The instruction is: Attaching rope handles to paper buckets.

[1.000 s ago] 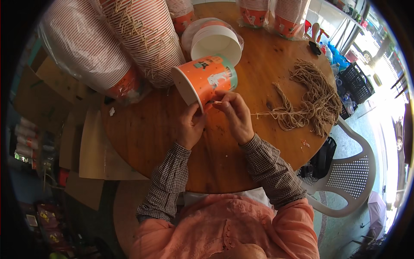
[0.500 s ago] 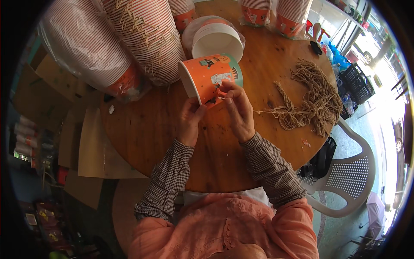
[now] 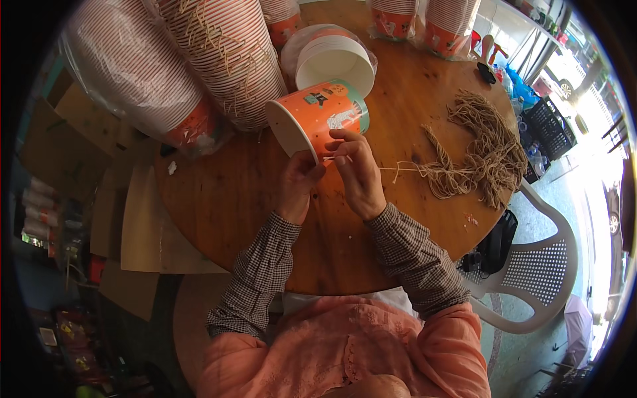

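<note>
Over the middle of the round table I hold an orange paper tub (image 3: pixel 325 113) with a green band, tilted on its side. Its wider, white-edged end faces left. My left hand (image 3: pixel 298 180) is closed on the lower part of that edge. Close beside it, my right hand (image 3: pixel 355 174) pinches a thin string against the tub's lower side. The string (image 3: pixel 406 168) appears to run from behind this hand to a loose heap of tan twine (image 3: pixel 488 156) on the right. The exact fingertip contact is partly hidden.
Tall stacks of similar tubs (image 3: pixel 222 60), some wrapped in clear plastic, stand at the far left. Behind my tub lies a white-lined tub stack (image 3: pixel 335 66). More wrapped stacks (image 3: pixel 451 26) stand at the back. A grey plastic chair (image 3: pixel 541 265) is at the right.
The tub has shifted slightly left and turned so more of its wider end shows. My right hand has moved left and down, closer to my left hand, drawing the string along.
</note>
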### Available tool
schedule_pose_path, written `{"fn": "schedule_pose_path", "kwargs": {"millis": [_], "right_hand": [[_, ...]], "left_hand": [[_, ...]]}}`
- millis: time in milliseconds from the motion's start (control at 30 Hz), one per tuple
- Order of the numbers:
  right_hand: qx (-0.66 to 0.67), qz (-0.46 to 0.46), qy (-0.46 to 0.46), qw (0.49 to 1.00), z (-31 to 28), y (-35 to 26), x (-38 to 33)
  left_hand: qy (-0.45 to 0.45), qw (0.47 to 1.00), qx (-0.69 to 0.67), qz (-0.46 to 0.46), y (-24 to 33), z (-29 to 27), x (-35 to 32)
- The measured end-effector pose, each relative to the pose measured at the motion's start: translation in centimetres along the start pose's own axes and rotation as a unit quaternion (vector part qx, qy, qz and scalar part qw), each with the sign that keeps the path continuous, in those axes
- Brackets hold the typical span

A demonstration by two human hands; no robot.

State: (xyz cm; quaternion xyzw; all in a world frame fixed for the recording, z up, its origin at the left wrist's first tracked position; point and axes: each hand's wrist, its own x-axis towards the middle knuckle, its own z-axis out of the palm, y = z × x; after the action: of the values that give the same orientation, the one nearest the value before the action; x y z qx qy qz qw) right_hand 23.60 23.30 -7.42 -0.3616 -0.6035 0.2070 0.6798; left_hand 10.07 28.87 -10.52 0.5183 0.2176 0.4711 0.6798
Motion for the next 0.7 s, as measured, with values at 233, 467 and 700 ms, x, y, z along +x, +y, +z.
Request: {"fn": "schedule_pose_path", "kwargs": {"millis": [233, 467, 700], "right_hand": [[-0.042, 0.008, 0.033, 0.999, -1.5, 0.5, 0.6], [0.086, 0.063, 0.064, 0.992, -1.0, 1.2, 0.0], [0.166, 0.104, 0.026, 0.98, -0.4, 0.2, -0.2]], "left_hand": [[-0.043, 0.999, -0.027, 0.007, 0.4, 0.6, 0.0], [-0.054, 0.998, -0.044, -0.01, 0.8, 0.5, 0.1], [-0.021, 1.0, -0.009, -0.013, 0.4, -0.3, 0.3]]}}
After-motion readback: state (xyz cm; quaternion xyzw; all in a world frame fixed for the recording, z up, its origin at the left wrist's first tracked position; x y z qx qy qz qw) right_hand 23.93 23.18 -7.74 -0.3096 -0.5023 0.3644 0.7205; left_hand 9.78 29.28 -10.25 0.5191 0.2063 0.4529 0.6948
